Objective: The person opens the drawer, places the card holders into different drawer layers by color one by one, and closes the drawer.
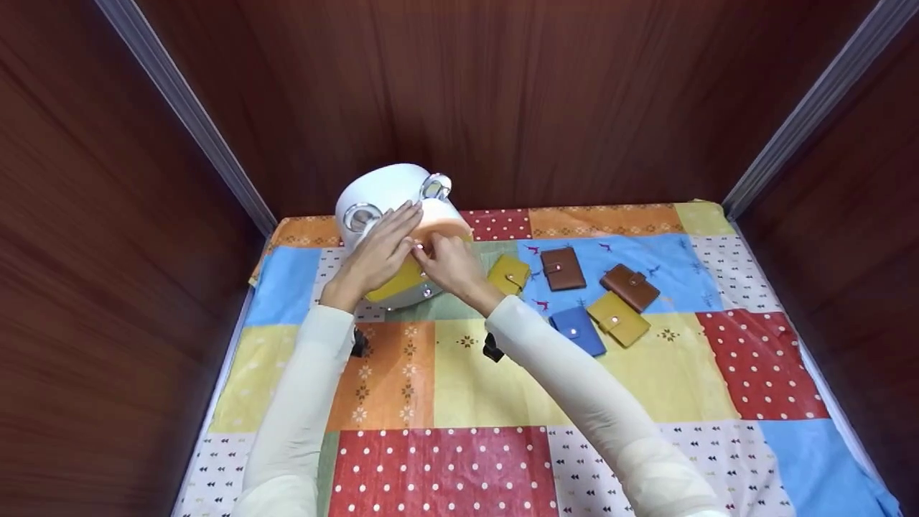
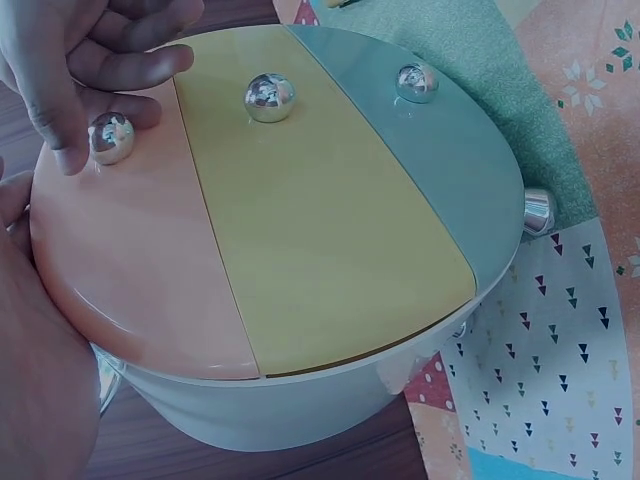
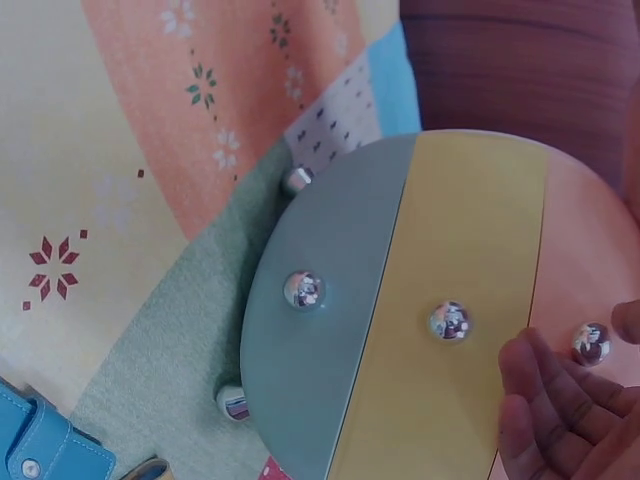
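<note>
White drum-shaped box (image 1: 384, 190) sits back-left on the patchwork cloth (image 1: 438, 470), near the rear wall (image 1: 467, 93), striped face toward the person. Face has three panels: orange panel (image 2: 140, 260), yellow panel (image 2: 320, 230), grey-green panel (image 2: 435, 165), a silver ball knob on each. Right hand (image 1: 454, 266): fingers and thumb curled round the orange panel's knob (image 2: 110, 138); can't tell how firm the contact is. Left hand (image 1: 380, 248): flat, fingers extended together, resting on the box by the orange end. Right of the box, five snap wallets lie on the cloth: yellow wallet (image 1: 509, 274) nearest, then brown wallet (image 1: 563, 271), blue wallet (image 1: 580, 332), second yellow wallet (image 1: 623, 319), and second brown wallet (image 1: 629, 289) just touching or beside that one, can't tell which.
</note>
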The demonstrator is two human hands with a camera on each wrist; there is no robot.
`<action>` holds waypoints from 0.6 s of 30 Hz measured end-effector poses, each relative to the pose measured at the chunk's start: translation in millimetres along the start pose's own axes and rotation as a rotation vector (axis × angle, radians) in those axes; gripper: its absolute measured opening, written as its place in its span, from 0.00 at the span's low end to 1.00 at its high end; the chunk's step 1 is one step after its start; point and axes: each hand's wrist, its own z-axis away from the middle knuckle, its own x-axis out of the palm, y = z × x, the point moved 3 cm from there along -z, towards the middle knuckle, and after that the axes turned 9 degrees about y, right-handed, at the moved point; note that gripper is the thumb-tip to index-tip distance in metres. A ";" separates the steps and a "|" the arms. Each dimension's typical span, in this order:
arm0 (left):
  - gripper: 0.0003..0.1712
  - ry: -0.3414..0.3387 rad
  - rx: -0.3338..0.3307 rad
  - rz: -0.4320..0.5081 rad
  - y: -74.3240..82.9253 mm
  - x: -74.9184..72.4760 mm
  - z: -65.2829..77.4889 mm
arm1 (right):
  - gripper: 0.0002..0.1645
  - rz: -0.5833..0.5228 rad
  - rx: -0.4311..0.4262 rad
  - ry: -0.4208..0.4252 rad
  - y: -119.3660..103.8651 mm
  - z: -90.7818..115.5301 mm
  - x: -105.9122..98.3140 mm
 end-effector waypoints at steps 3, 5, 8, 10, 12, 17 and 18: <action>0.32 0.003 0.005 -0.009 -0.8 1.2 0.6 | 0.23 -0.005 0.010 0.006 -0.4 -1.0 1.3; 0.32 0.005 0.008 -0.016 -1.2 1.3 1.0 | 0.24 0.001 0.005 0.014 -0.8 -1.6 1.9; 0.32 0.006 0.007 -0.018 -1.7 0.7 1.5 | 0.24 0.011 -0.006 0.023 -1.3 -2.3 2.7; 0.31 0.006 0.008 -0.021 -1.5 -0.1 1.7 | 0.24 0.013 -0.009 0.026 -1.6 -2.5 3.4; 0.32 0.006 0.011 -0.026 -1.6 -0.1 1.5 | 0.23 0.007 -0.006 0.022 -1.8 -2.3 4.0; 0.31 0.005 0.013 -0.031 -1.4 0.3 0.5 | 0.22 0.004 0.002 0.030 -1.7 -2.0 5.3; 0.31 0.003 0.010 -0.029 -1.3 0.2 0.3 | 0.22 0.007 0.002 0.035 -1.8 -2.0 5.3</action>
